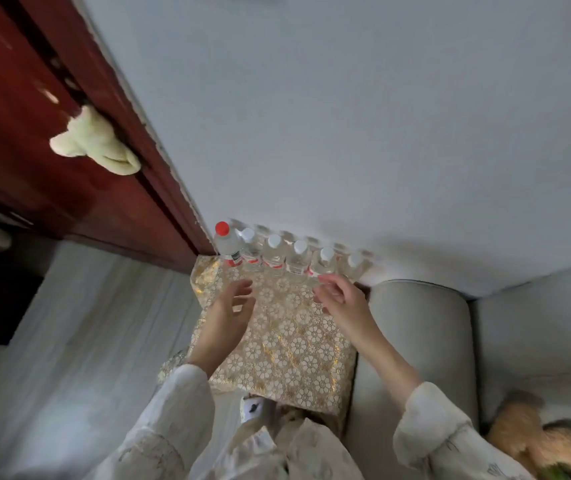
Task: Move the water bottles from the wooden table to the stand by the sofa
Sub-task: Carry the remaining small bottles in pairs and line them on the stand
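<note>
White-capped bottles (273, 252): five, more behind unclear. Red-capped bottle (226, 242): one. Hands (234, 304): two.

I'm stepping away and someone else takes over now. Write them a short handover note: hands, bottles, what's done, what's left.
Left hand: open, empty, above the stand's gold patterned cloth.
Right hand: open, empty, fingertips near the bottle row, no grip on anything.
Bottles: one red-capped bottle and five white-capped bottles stand upright in a row along the wall, beside the sofa arm.
Done: six bottles placed on the stand.
Left: the wooden table is out of view; check it for remaining bottles.
</note>
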`<state>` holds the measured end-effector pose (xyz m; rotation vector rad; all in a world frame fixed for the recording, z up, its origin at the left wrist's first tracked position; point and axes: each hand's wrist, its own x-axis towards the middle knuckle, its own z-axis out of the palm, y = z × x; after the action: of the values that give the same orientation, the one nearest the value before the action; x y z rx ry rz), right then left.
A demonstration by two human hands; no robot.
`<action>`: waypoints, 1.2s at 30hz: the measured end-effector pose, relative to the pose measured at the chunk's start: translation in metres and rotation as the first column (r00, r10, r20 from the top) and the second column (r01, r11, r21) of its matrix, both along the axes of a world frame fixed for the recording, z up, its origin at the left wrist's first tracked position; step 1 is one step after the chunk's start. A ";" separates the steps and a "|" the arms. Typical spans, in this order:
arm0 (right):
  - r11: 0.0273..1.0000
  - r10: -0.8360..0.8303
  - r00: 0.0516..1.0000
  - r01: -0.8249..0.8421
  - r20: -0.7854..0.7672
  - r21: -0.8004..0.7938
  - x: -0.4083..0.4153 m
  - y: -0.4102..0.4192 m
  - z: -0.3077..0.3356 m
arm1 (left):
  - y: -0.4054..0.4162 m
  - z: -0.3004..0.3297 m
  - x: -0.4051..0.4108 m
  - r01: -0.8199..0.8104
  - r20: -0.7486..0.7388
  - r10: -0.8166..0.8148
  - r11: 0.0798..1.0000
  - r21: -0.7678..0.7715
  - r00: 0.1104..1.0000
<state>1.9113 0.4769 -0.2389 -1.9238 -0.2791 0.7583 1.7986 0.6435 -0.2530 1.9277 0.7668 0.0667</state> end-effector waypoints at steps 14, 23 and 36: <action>0.599 0.800 0.600 -0.800 0.024 0.044 -0.199 0.100 0.066 | -0.080 0.054 -0.295 -0.850 0.131 0.845 0.526 -0.029 0.519; 0.153 0.988 0.156 -0.978 0.014 0.144 -0.434 0.085 0.097 | -0.182 0.066 -0.481 -0.999 0.229 0.973 -0.005 -0.045 -0.015; -0.507 0.861 -0.505 -0.848 0.059 0.153 -0.813 -0.031 0.098 | -0.381 0.089 -0.771 -0.775 0.222 0.745 -0.623 -0.102 -0.629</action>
<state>1.0984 0.4460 -0.1406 -0.7530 -2.2784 1.9231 1.0274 0.2629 -0.1637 0.2599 2.2970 1.6259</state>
